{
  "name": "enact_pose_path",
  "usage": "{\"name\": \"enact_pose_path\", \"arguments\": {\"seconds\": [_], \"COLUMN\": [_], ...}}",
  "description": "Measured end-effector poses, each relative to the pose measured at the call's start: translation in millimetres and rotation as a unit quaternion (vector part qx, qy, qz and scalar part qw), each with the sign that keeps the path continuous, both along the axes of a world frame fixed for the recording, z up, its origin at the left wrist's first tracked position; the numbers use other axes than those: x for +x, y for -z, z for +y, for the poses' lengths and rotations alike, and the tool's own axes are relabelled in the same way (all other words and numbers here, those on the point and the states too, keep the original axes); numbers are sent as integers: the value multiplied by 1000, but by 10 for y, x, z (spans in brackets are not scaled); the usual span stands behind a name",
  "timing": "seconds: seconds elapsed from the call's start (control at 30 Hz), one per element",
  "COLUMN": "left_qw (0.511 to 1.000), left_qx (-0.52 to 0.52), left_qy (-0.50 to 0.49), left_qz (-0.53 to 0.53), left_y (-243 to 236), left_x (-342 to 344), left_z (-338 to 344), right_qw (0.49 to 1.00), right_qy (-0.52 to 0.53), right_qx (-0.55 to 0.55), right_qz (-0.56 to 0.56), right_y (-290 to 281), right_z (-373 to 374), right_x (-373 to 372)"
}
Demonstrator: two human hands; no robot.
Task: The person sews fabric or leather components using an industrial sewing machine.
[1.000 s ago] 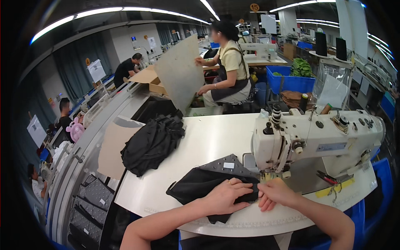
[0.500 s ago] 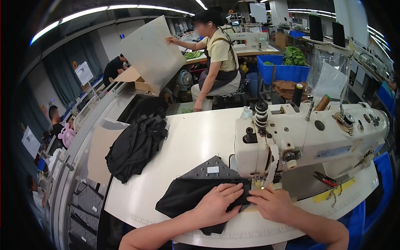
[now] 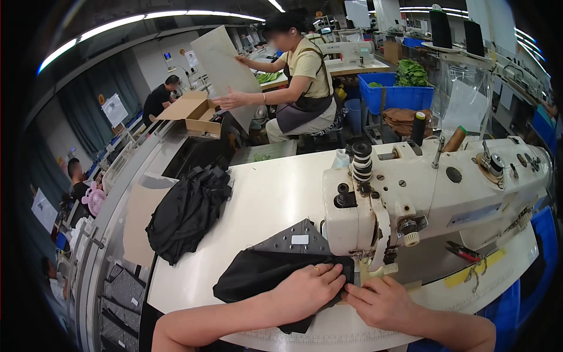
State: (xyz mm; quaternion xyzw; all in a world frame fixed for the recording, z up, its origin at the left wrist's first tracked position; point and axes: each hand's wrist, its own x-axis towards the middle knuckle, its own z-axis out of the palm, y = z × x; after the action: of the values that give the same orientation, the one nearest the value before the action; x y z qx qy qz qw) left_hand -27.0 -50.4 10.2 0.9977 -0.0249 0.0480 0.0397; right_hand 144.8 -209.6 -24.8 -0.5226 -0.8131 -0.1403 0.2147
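Observation:
A piece of black fabric (image 3: pixel 252 276) lies on the white table of a sewing machine (image 3: pixel 434 188), its right edge close to the needle area. My left hand (image 3: pixel 308 288) rests on top with its fingers together and bent, pressing the cloth at that edge. Just to the right, my right hand (image 3: pixel 384 304) pinches the cloth's edge between thumb and fingers, in front of the presser foot, which is partly hidden. Beyond the cloth shows a dark grey dotted panel (image 3: pixel 275 240) bearing a white label (image 3: pixel 300 240); the black fabric overlaps its near side.
A heap of black fabric (image 3: pixel 190 208) lies at the table's left end. Red-handled thread snips (image 3: pixel 463 252) lie beneath the machine arm. Across the table a co-worker (image 3: pixel 308 82) sits by a cardboard box (image 3: pixel 202 120) with a large pale sheet (image 3: pixel 226 64). Behind stands a blue crate (image 3: pixel 393 97).
My hands and the fabric edge have shifted slightly toward me. The co-worker's lower hand has risen toward the box, and the pale sheet has turned. The whole view has shifted a little.

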Motion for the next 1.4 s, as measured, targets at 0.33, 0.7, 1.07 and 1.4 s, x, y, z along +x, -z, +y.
{"name": "enact_pose_path", "arguments": {"seconds": [0.33,0.7,1.07,1.4], "left_qw": [948,984,985,986], "left_qx": [-183,31,3,-38], "left_qy": [-154,-61,-12,-52], "left_qz": [-209,-165,-173,-152], "left_y": [244,255,304,299], "left_x": [2,-8,4,16], "left_z": [-47,-38,20,-30], "right_qw": [1000,999,999,986], "right_qy": [-5,-6,-19,124], "right_qx": [3,26,-16,8], "right_qz": [-2,42,44,106], "right_y": [-21,74,82,73], "right_z": [-14,19,14,90], "right_x": [50,51,74,124]}}
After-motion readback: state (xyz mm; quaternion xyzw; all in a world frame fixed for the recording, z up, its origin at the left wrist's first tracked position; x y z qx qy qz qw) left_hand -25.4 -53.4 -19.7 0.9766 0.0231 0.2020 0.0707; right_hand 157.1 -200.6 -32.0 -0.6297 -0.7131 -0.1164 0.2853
